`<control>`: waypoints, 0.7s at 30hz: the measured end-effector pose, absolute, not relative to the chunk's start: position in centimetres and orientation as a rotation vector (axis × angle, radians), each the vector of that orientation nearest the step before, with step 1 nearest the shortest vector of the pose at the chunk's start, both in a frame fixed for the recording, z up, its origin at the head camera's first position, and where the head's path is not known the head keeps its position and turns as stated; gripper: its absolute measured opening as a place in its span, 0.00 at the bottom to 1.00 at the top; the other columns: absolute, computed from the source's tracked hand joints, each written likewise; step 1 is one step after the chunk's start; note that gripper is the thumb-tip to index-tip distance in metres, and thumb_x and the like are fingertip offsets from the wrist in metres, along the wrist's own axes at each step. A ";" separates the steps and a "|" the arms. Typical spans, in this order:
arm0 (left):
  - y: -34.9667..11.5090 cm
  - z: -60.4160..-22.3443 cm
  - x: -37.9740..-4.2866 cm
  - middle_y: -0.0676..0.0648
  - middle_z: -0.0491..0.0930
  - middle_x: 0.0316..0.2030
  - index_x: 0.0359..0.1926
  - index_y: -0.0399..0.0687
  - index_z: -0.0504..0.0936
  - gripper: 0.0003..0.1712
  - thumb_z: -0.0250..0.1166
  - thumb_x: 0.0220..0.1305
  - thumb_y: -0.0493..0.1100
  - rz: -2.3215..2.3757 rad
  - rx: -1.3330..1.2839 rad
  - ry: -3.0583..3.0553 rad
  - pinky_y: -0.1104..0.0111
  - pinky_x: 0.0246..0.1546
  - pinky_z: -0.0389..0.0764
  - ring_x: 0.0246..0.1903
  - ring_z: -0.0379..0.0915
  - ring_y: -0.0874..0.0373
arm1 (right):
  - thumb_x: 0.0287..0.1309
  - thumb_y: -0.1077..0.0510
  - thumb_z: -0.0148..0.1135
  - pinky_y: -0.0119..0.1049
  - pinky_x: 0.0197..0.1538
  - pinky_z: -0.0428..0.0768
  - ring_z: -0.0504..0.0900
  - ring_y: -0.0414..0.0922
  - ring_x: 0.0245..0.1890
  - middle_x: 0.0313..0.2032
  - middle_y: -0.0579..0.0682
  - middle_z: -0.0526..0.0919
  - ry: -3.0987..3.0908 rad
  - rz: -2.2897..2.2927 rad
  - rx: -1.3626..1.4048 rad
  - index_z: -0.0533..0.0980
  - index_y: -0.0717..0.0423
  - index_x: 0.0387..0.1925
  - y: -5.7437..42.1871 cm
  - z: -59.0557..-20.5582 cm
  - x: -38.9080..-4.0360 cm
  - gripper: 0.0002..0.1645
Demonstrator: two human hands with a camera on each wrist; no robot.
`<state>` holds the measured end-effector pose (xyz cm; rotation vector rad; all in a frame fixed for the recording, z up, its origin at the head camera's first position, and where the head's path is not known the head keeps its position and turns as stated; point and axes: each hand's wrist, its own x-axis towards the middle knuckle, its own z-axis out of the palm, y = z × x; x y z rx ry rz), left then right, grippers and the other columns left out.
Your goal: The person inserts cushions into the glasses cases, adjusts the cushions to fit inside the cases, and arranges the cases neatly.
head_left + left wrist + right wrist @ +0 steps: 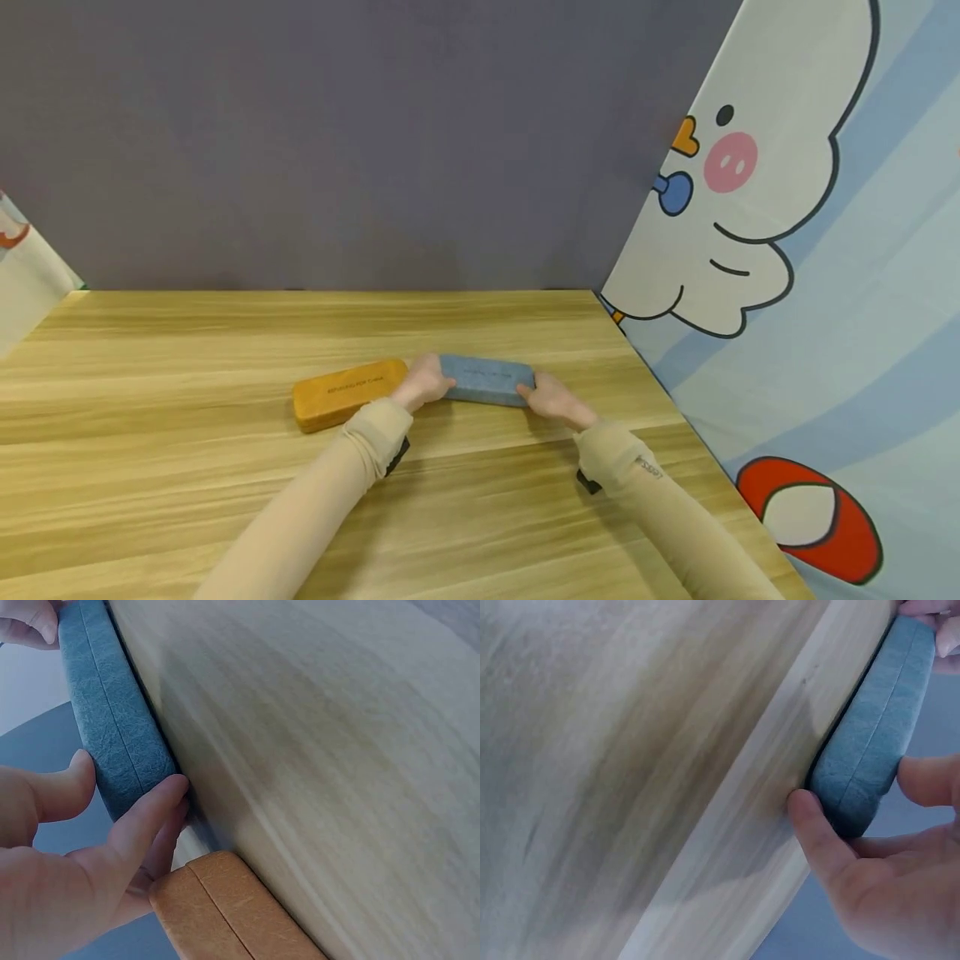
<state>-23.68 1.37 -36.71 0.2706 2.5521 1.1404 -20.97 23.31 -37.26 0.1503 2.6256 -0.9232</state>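
Observation:
A blue glasses case (486, 379) with a seam along its side lies on the wooden table, small lettering on its top. My left hand (425, 382) holds its left end, thumb on one face and fingers round the end, as the left wrist view shows. At the opposite end my right hand (889, 877) grips the same case between thumb and fingers. An orange glasses case (349, 393), also lettered, lies just left of my left hand; in the left wrist view its near end (232, 904) is close to those fingers. Both cases appear closed.
The wooden table (187, 492) stretches to a dark grey wall panel (337, 142) at the back. Along the right edge rises a sheet printed with cartoon figures (795, 375). A piece of similar printed sheet (22, 283) shows at the far left.

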 end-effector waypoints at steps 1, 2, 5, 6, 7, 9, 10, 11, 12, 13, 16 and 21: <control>1.4 -36.7 -23.6 0.28 0.58 0.68 0.68 0.23 0.55 0.34 0.56 0.69 0.38 1.137 0.276 2.558 0.57 0.48 0.73 0.58 0.67 0.40 | 0.74 0.54 0.39 0.58 0.73 0.53 0.47 0.65 0.72 0.72 0.72 0.45 2.630 -0.921 0.144 0.43 0.77 0.70 23.3 -37.3 -21.0 0.38; 1.4 -36.7 -23.6 0.27 0.58 0.68 0.68 0.23 0.56 0.33 0.56 0.69 0.38 1.135 0.278 2.563 0.57 0.48 0.73 0.59 0.66 0.39 | 0.74 0.54 0.40 0.58 0.73 0.53 0.47 0.65 0.73 0.72 0.72 0.45 2.630 -0.928 0.142 0.43 0.77 0.70 23.3 -37.3 -21.0 0.38; 1.4 -36.7 -23.6 0.28 0.60 0.67 0.68 0.23 0.56 0.33 0.56 0.69 0.38 1.113 0.289 2.586 0.58 0.45 0.73 0.60 0.67 0.40 | 0.74 0.54 0.39 0.58 0.73 0.52 0.46 0.66 0.72 0.72 0.73 0.45 2.638 -0.922 0.130 0.43 0.78 0.70 23.3 -37.3 -21.1 0.37; 1.4 -36.7 -23.6 0.28 0.61 0.67 0.68 0.24 0.57 0.33 0.56 0.69 0.39 1.107 0.291 2.591 0.58 0.45 0.73 0.59 0.67 0.40 | 0.74 0.54 0.39 0.58 0.73 0.51 0.46 0.66 0.73 0.72 0.73 0.44 2.636 -0.922 0.129 0.43 0.78 0.70 23.4 -37.3 -21.1 0.37; 1.4 -36.7 -23.6 0.28 0.61 0.66 0.67 0.24 0.57 0.33 0.56 0.69 0.39 1.099 0.293 2.596 0.58 0.44 0.73 0.58 0.68 0.41 | 0.74 0.54 0.39 0.58 0.74 0.51 0.46 0.66 0.73 0.72 0.73 0.44 2.637 -0.918 0.128 0.43 0.78 0.70 23.4 -37.3 -21.2 0.38; 1.4 -36.7 -23.6 0.27 0.63 0.65 0.67 0.23 0.59 0.32 0.57 0.69 0.39 1.090 0.297 2.604 0.59 0.43 0.74 0.54 0.71 0.42 | 0.74 0.54 0.39 0.58 0.74 0.51 0.46 0.66 0.73 0.72 0.73 0.44 2.640 -0.905 0.124 0.43 0.78 0.70 23.4 -37.2 -21.2 0.38; 1.4 -36.7 -23.7 0.27 0.64 0.65 0.66 0.23 0.59 0.32 0.57 0.69 0.39 1.091 0.296 2.605 0.60 0.42 0.73 0.51 0.71 0.44 | 0.74 0.54 0.39 0.58 0.74 0.51 0.46 0.66 0.73 0.72 0.73 0.44 2.640 -0.899 0.123 0.43 0.78 0.70 23.4 -37.2 -21.2 0.38; 1.4 -36.8 -23.7 0.27 0.67 0.62 0.66 0.23 0.60 0.32 0.57 0.69 0.40 1.092 0.291 2.600 0.61 0.39 0.73 0.45 0.73 0.45 | 0.74 0.54 0.39 0.58 0.74 0.51 0.46 0.66 0.73 0.72 0.73 0.44 2.643 -0.887 0.118 0.43 0.78 0.70 23.4 -37.3 -21.2 0.38; 1.3 -36.8 -23.8 0.27 0.69 0.60 0.65 0.23 0.61 0.32 0.58 0.68 0.40 1.096 0.286 2.594 0.62 0.37 0.73 0.39 0.71 0.48 | 0.74 0.54 0.39 0.58 0.74 0.51 0.46 0.66 0.73 0.72 0.72 0.44 2.644 -0.881 0.117 0.43 0.78 0.70 23.4 -37.3 -21.3 0.38; 1.3 -36.8 -23.8 0.27 0.69 0.60 0.65 0.23 0.62 0.31 0.58 0.68 0.40 1.098 0.285 2.595 0.63 0.35 0.71 0.36 0.69 0.50 | 0.74 0.54 0.39 0.58 0.74 0.51 0.46 0.66 0.73 0.72 0.73 0.44 2.643 -0.877 0.116 0.43 0.78 0.70 23.4 -37.2 -21.3 0.38; 1.2 -36.8 -23.8 0.28 0.72 0.55 0.64 0.22 0.63 0.31 0.59 0.67 0.40 1.137 0.266 2.569 0.67 0.29 0.68 0.26 0.61 0.56 | 0.74 0.53 0.40 0.58 0.73 0.53 0.48 0.65 0.73 0.72 0.72 0.46 2.629 -0.888 0.125 0.43 0.78 0.70 23.5 -37.2 -21.2 0.38; 1.2 -36.7 -23.6 0.29 0.73 0.51 0.64 0.22 0.62 0.32 0.58 0.67 0.40 1.192 0.254 2.547 0.68 0.26 0.67 0.22 0.60 0.57 | 0.73 0.52 0.43 0.58 0.71 0.59 0.57 0.65 0.70 0.69 0.74 0.54 2.640 -0.868 0.115 0.48 0.78 0.69 23.5 -36.8 -21.2 0.38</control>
